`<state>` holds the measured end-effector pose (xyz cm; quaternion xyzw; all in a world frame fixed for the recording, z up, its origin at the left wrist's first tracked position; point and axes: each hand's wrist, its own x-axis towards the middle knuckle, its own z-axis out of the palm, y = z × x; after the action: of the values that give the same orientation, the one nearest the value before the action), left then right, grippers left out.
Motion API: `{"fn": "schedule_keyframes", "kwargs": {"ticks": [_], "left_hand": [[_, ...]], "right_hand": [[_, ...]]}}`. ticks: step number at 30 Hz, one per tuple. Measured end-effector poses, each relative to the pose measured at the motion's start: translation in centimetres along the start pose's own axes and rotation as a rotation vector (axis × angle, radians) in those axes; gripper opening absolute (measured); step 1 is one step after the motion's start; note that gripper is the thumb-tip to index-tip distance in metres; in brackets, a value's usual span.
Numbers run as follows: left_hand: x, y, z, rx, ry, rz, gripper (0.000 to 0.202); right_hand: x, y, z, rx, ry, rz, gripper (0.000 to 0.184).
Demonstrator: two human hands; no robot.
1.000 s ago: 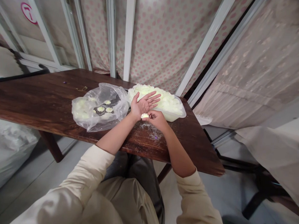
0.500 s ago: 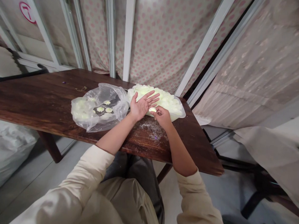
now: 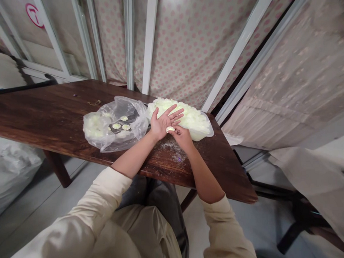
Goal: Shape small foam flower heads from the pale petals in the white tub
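The left hand [image 3: 161, 125] lies open, palm up and fingers spread, above a heap of pale yellow-green petal-like pieces [image 3: 193, 118]. The right hand [image 3: 183, 137] is pinched closed on a small pale flower-shaped piece [image 3: 170, 129], right at the left palm; whether they touch is hard to tell. The heap fills a translucent plastic tub [image 3: 203, 134] on a dark-brown wooden tabletop [image 3: 42, 113]. Just beside it lies a crumpled clear plastic bag [image 3: 133, 118] with more pieces inside. White powder [image 3: 171, 147] dusts the wood below the hands, and a bulging white sack [image 3: 9, 176] sits on the floor — pink-dotted white fabric [image 3: 180, 50] hangs beyond.
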<state>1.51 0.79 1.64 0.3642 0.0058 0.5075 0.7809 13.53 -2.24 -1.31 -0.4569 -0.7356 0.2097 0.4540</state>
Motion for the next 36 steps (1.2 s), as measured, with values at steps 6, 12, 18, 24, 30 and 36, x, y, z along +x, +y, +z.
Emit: {"fn": "schedule_keyframes", "kwargs": {"ticks": [6,12,18,24,30,36], "left_hand": [[-0.1,-0.2,0.2,-0.003,-0.028,-0.011,0.077],[0.0,-0.2,0.2,-0.020,-0.024,0.014,0.078],[-0.1,-0.1,0.1,-0.033,0.006,0.043,0.076],[-0.4,0.3,0.7,0.003,0.098,0.068,0.073],[-0.4,0.4,0.5,-0.005,0.119,0.105,0.069],[-0.1,0.2,-0.5,-0.064,0.083,0.121,0.067]], "right_hand": [[-0.1,-0.3,-0.4,0.170,-0.248,0.060,0.030],[-0.1,-0.4,-0.4,0.150,-0.191,0.036,0.032],[-0.1,-0.5,-0.6,0.087,-0.108,-0.036,0.028],[-0.1,-0.6,-0.7,0.082,-0.139,-0.062,0.027],[-0.2,-0.6,-0.2,0.097,-0.220,-0.065,0.029],[-0.3,-0.9,-0.3,0.095,-0.270,-0.028,0.030]]}}
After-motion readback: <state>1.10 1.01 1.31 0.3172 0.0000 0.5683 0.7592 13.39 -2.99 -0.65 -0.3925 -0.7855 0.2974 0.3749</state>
